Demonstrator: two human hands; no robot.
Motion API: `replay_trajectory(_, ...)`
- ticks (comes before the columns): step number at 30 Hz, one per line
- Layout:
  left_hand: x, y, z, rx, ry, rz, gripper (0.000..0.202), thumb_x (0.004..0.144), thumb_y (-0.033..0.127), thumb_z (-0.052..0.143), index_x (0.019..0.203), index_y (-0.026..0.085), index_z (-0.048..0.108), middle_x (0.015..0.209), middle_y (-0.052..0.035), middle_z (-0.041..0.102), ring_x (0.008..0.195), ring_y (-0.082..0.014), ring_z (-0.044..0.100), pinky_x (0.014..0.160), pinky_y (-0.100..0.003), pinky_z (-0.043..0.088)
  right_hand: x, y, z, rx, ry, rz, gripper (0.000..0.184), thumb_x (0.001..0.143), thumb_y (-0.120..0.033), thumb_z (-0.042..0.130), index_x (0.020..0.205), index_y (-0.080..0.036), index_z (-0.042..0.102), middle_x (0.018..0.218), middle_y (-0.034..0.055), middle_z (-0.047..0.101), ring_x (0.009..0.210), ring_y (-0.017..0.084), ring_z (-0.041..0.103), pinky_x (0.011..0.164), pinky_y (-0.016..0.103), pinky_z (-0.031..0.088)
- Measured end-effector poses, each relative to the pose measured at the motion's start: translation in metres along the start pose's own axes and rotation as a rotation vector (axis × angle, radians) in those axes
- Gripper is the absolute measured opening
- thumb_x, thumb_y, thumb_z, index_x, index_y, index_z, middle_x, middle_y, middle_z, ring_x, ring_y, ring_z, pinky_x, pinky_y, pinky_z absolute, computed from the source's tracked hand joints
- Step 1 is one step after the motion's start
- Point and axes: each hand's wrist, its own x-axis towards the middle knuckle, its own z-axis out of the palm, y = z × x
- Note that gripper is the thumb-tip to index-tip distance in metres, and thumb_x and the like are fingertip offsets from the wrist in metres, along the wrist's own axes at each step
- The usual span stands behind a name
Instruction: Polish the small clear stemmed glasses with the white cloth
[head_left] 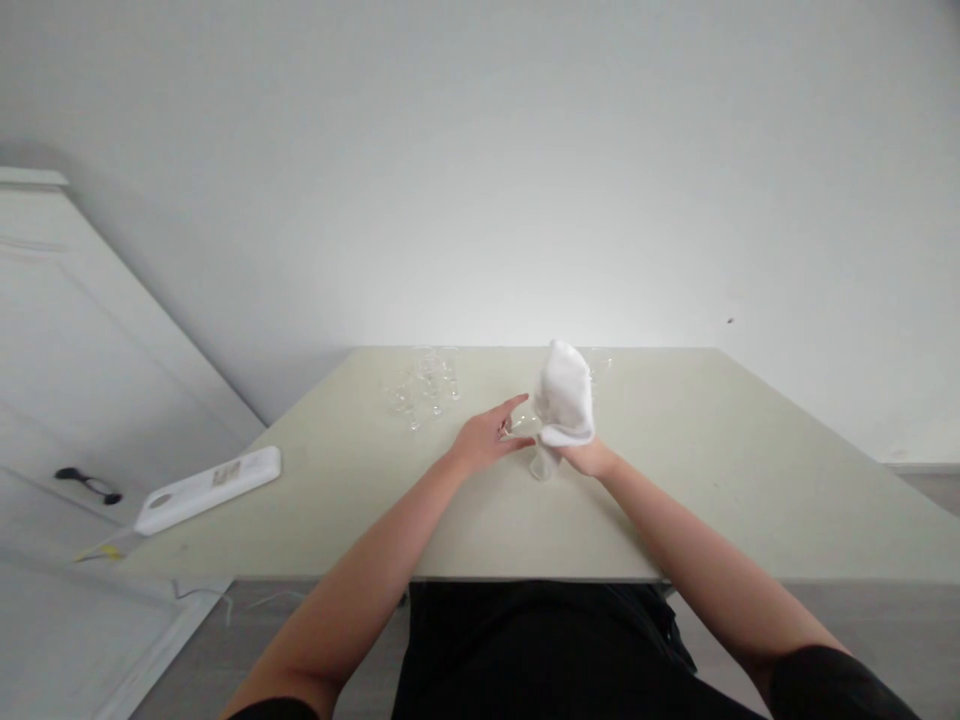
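Note:
Near the middle of the table, my left hand (484, 438) curves its thumb and fingers around a clear glass (523, 425), which looks tilted. My right hand (587, 457) holds a white cloth (568, 390) that stands up above the fingers and touches or overlaps the glass's right side. Below the cloth a round clear foot (544, 466) shows; whether it belongs to the same glass I cannot tell. The cloth hides most of my right fingers.
Several clear stemmed glasses (429, 378) stand together at the back left of the pale table (720, 450). Another clear glass (601, 362) is partly behind the cloth. A white power strip (214, 490) lies at the left edge, beside a white cabinet (97, 390).

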Motion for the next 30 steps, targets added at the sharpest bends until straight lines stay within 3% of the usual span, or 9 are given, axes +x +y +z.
replay_trajectory(3, 0.000, -0.004, 0.000, 0.242, -0.054, 0.036, 0.052, 0.080, 0.040, 0.078, 0.127, 0.019, 0.069, 0.110, -0.0097, 0.075, 0.106, -0.0304, 0.071, 0.095, -0.039, 0.054, 0.001, -0.012, 0.002, -0.156, -0.181, -0.114, 0.099, 0.074, -0.067, 0.080, 0.156, -0.023, 0.044, 0.163, 0.0198, 0.035, 0.151, 0.037, 0.036, 0.125, 0.055, 0.031)
replay_trajectory(6, -0.002, -0.005, 0.001, 0.236, -0.070, 0.097, 0.054, 0.079, 0.039, 0.079, 0.129, 0.020, 0.069, 0.132, -0.0116, 0.071, 0.126, -0.0339, 0.064, 0.112, -0.043, 0.046, 0.004, -0.016, 0.000, -0.148, -0.299, -0.128, 0.109, 0.069, -0.068, 0.084, 0.158, -0.022, 0.039, 0.165, 0.0225, 0.026, 0.157, 0.038, 0.025, 0.126, 0.057, 0.025)
replay_trajectory(10, -0.003, -0.005, 0.001, 0.203, -0.038, 0.143, 0.055, 0.082, 0.048, 0.078, 0.131, 0.025, 0.068, 0.131, -0.0088, 0.072, 0.124, -0.0339, 0.065, 0.108, -0.045, 0.050, 0.005, -0.013, -0.001, 0.216, -0.233, 0.010, 0.096, 0.079, -0.088, 0.055, 0.150, -0.024, 0.050, 0.159, 0.0182, 0.044, 0.151, 0.036, 0.037, 0.124, 0.057, 0.029)
replay_trajectory(12, -0.003, -0.005, 0.001, 0.173, 0.018, 0.157, 0.055, 0.078, 0.050, 0.082, 0.124, 0.024, 0.072, 0.122, -0.0100, 0.075, 0.119, -0.0367, 0.067, 0.103, -0.046, 0.052, 0.005, -0.013, 0.001, 0.468, -0.139, 0.128, 0.093, 0.085, -0.091, 0.037, 0.146, -0.024, 0.054, 0.149, 0.0164, 0.058, 0.139, 0.035, 0.054, 0.119, 0.055, 0.039)
replay_trajectory(15, -0.002, -0.004, 0.001, 0.067, 0.112, 0.152, 0.048, 0.069, 0.052, 0.088, 0.106, 0.024, 0.077, 0.103, -0.0102, 0.077, 0.110, -0.0383, 0.069, 0.096, -0.046, 0.054, 0.006, -0.015, 0.002, 0.671, -0.075, 0.227, 0.091, 0.089, -0.087, 0.030, 0.144, -0.021, 0.058, 0.138, 0.0153, 0.067, 0.126, 0.036, 0.064, 0.111, 0.055, 0.047)
replay_trajectory(18, 0.000, -0.002, -0.001, -0.010, 0.167, 0.081, 0.043, 0.069, 0.053, 0.087, 0.100, 0.025, 0.077, 0.099, -0.0095, 0.078, 0.108, -0.0372, 0.069, 0.095, -0.045, 0.052, 0.009, -0.018, -0.005, 0.484, -0.016, 0.184, 0.068, 0.091, -0.072, 0.046, 0.135, -0.024, 0.067, 0.150, 0.0109, 0.059, 0.135, 0.036, 0.057, 0.116, 0.056, 0.042)
replay_trajectory(22, 0.002, -0.001, -0.003, 0.007, 0.150, 0.002, 0.036, 0.073, 0.043, 0.085, 0.102, 0.023, 0.076, 0.096, -0.0072, 0.077, 0.092, -0.0288, 0.071, 0.083, -0.037, 0.053, 0.009, -0.018, -0.014, 0.061, -0.073, -0.081, 0.036, 0.090, -0.050, 0.062, 0.113, -0.028, 0.080, 0.168, 0.0043, 0.035, 0.157, 0.036, 0.026, 0.127, 0.057, 0.022)
replay_trajectory(25, 0.002, -0.005, -0.003, 0.049, 0.130, -0.033, 0.032, 0.073, 0.034, 0.083, 0.101, 0.021, 0.076, 0.093, -0.0065, 0.077, 0.082, -0.0252, 0.070, 0.078, -0.034, 0.053, 0.007, -0.019, -0.010, -0.017, -0.079, -0.180, 0.038, 0.097, -0.044, 0.056, 0.130, -0.031, 0.071, 0.167, 0.0078, 0.036, 0.156, 0.033, 0.030, 0.126, 0.056, 0.025)
replay_trajectory(30, -0.001, -0.008, 0.003, -0.013, 0.112, 0.034, 0.049, 0.068, 0.039, 0.087, 0.113, 0.027, 0.073, 0.119, -0.0074, 0.076, 0.119, -0.0330, 0.066, 0.100, -0.039, 0.051, 0.005, -0.019, 0.008, -0.108, 0.047, -0.093, 0.065, 0.089, -0.045, 0.072, 0.147, -0.024, 0.050, 0.150, 0.0167, 0.053, 0.142, 0.031, 0.048, 0.121, 0.052, 0.035)
